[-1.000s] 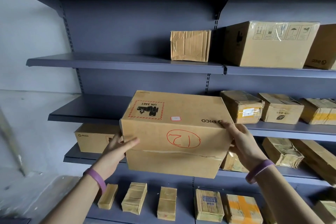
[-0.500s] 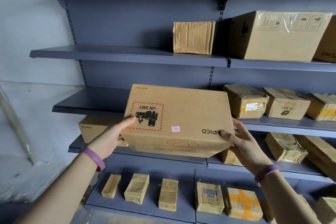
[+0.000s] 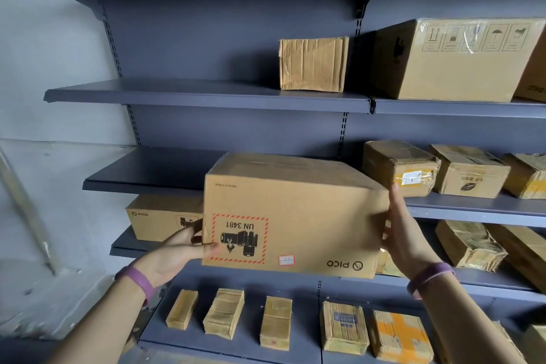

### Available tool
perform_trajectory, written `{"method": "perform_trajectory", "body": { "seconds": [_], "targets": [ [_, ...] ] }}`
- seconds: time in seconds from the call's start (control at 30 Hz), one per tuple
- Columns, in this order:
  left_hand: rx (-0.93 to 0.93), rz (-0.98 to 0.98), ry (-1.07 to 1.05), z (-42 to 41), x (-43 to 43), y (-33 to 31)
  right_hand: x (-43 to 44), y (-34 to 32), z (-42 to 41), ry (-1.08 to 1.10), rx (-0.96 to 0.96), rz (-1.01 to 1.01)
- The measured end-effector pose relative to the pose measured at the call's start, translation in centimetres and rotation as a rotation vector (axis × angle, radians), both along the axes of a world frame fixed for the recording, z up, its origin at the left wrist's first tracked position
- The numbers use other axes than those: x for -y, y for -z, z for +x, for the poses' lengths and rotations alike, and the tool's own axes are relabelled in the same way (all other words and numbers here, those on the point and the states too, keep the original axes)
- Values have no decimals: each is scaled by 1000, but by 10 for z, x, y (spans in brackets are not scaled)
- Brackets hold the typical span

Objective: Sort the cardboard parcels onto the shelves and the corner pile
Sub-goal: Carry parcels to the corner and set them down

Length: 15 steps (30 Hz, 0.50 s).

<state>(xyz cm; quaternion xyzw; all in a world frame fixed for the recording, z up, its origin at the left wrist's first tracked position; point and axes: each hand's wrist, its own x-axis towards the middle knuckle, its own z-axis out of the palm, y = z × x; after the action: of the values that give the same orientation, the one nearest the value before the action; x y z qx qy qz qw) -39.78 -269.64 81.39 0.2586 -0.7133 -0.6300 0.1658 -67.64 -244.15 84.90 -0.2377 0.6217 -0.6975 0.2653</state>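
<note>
So the PICO box (image 3: 295, 216) is up in the air between both hands, right in front of the second shelf (image 3: 141, 174), about level with its front edge. Can't tell if the far side is touching the shelf. The print is upside down: the UN 3481 battery label sits at the lower left of the near face, the PICO logo at the lower right.

The left hand (image 3: 174, 254) grips the lower left corner, thumb on the near face over the edge of the red-striped label, fingers wrapped round the left side. The right hand (image 3: 404, 233) is pressed flat on the right end, fingers pointing up and pretty straight. There's a purple wristband (image 3: 139, 281) on each wrist.

Around it:
- a second PICO carton (image 3: 159, 216) one shelf lower, on the left, partly hidden behind the held one
- taped parcels (image 3: 399, 165) in a row on the right part of the second shelf
- a small taped box (image 3: 313, 63) and a big carton with handling symbols (image 3: 449, 62) on the upper shelf (image 3: 206, 94)
- flat taped packets (image 3: 181, 309) lined up on the bottom shelf
</note>
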Motion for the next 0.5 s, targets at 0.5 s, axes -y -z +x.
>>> {"method": "perform_trajectory", "body": {
  "seconds": [0.5],
  "targets": [
    [63, 177, -80, -6, 1, 11, -4, 8, -5, -99, -12, -123]
  ]
}}
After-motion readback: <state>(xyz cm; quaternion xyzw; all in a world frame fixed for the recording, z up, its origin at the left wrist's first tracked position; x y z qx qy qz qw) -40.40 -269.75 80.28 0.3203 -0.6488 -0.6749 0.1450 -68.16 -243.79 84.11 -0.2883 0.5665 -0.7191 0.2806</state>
